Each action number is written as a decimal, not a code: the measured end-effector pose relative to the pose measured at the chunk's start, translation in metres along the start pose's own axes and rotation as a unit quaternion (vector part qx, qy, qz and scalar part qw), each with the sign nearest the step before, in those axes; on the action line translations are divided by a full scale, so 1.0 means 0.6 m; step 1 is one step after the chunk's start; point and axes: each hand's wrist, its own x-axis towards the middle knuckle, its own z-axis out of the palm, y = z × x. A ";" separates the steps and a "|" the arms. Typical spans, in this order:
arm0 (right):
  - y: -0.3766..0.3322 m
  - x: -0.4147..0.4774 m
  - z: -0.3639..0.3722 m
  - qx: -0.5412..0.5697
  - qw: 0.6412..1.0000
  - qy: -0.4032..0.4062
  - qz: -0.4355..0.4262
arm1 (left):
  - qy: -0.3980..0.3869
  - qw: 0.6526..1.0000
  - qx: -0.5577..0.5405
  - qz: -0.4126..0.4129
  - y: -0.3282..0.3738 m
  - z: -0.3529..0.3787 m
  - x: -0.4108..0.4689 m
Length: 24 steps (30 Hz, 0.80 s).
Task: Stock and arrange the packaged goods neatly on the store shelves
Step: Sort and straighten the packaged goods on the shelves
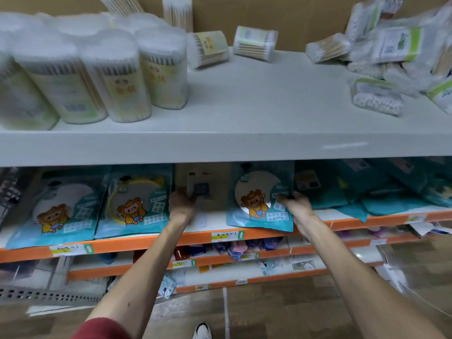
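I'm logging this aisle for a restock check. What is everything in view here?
upright swab tubs: at least four, white and pale yellow, top shelf left
tipped swab tubs: two, pale, top shelf back
swab packs: heap, white and green, top shelf right
cartoon packets: three, teal, second shelf
beige packet: one, between them
shelf edges: several, orange, lower shelves
left-hand grip: one, holds beige packet
right-hand grip: one, holds rightmost cartoon packet

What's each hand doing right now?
Left hand: grips the tan packet.
Right hand: grips the edge of the teal cartoon packet.
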 end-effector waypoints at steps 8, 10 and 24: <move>-0.023 -0.061 0.004 -0.002 0.998 -0.049 -0.027 | 0.004 0.991 0.114 0.073 0.008 -0.109 -0.076; -0.025 -0.082 0.017 0.008 0.997 -0.072 -0.032 | 0.037 0.981 0.166 0.094 -0.011 -0.160 -0.111; -0.033 -0.194 0.228 -0.012 0.982 -0.189 -0.015 | 0.161 0.903 0.369 0.148 -0.170 -0.387 -0.250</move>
